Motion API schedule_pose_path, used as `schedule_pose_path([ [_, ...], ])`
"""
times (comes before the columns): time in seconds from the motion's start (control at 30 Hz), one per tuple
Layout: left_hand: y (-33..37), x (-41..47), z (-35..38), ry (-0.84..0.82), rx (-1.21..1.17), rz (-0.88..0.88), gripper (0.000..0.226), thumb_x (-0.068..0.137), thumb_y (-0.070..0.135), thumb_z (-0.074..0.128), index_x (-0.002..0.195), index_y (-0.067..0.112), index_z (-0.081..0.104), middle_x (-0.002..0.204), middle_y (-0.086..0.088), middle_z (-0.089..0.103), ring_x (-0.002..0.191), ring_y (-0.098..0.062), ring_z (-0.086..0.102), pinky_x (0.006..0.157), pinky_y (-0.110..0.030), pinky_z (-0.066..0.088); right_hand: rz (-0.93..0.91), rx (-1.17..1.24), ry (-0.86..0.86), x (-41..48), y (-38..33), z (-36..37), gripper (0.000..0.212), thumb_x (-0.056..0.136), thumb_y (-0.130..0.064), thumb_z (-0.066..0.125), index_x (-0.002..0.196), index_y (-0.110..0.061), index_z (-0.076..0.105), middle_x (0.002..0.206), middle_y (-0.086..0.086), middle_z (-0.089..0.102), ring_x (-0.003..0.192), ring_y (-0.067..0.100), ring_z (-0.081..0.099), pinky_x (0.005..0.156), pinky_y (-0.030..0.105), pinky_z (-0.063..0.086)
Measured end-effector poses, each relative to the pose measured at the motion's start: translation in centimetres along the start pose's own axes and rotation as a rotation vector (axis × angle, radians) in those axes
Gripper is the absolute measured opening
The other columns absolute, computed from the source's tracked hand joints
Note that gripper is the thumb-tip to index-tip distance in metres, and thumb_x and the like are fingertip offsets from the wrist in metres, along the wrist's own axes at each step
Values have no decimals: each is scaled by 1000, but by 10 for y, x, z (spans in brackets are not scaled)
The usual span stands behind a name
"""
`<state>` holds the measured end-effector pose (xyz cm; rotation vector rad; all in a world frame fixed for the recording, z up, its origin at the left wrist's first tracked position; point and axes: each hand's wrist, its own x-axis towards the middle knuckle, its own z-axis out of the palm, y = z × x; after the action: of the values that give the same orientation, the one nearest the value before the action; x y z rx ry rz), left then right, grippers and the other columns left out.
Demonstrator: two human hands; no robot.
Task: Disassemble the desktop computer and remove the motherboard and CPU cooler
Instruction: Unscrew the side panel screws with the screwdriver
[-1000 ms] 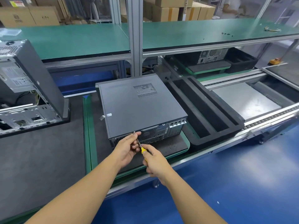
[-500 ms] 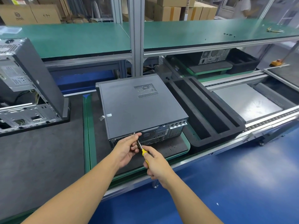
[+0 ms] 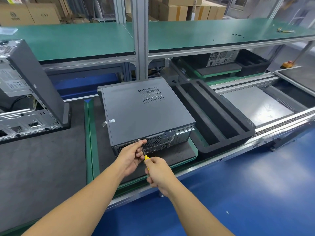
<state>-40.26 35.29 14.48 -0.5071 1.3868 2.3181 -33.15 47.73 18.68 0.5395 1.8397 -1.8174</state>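
Still barely any change: your right hand (image 3: 157, 169) grips the screwdriver (image 3: 145, 157), your left hand (image 3: 131, 155) pinches its shaft at a rear screw (image 3: 139, 139) of the case (image 3: 144, 113), which lies closed on the counter (image 3: 180, 151).

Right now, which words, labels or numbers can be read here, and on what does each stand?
No text reads clearly.
Logo print on cardboard box: blurred.
Silver label on open chassis: too small.
Small sticker on computer case: too small.
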Motion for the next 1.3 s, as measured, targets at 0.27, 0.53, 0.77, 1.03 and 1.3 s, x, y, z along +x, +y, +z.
schedule_pose_path([
  [0.27, 1, -10, -2, 55, 117, -44, 25, 90, 27, 69, 96, 3, 61, 57, 1, 33, 46, -13, 32, 38, -24, 34, 189, 231, -202, -7, -16, 1, 34, 107, -29, 36, 87, -11, 57, 63, 2, 54, 46, 11, 40, 42, 24, 23],
  [0.53, 4, -22, 10, 161, 227, -28, 31, 85, 24, 77, 71, 15, 50, 60, 2, 32, 48, -11, 29, 50, -26, 36, -75, -369, 161, -5, -8, 7, 29, 102, -32, 45, 95, -12, 64, 87, 7, 67, 68, 20, 55, 55, 27, 37],
  [0.77, 8, -23, 21, 273, 147, -5, 27, 89, 12, 73, 109, -4, 67, 53, 3, 38, 46, -9, 27, 51, -24, 33, -143, -318, 135, -5, -9, 10, 32, 99, -33, 50, 99, -4, 62, 79, 10, 63, 59, 20, 54, 49, 27, 41],
  [1.03, -1, -14, 12, 233, 107, -17, 13, 90, 12, 71, 88, -1, 70, 45, 8, 42, 41, -6, 32, 45, -23, 35, 108, 97, -132, -14, 3, -3, 37, 103, -36, 39, 93, -8, 61, 61, 4, 61, 47, 16, 50, 42, 22, 37],
  [1.3, 3, -8, 10, 113, 98, -107, 21, 99, 19, 58, 93, 4, 70, 56, 5, 41, 42, -5, 34, 42, -21, 37, -66, 15, 109, -12, -1, -5, 20, 89, -7, 62, 89, -12, 43, 64, 6, 56, 46, 14, 53, 40, 24, 38],
])
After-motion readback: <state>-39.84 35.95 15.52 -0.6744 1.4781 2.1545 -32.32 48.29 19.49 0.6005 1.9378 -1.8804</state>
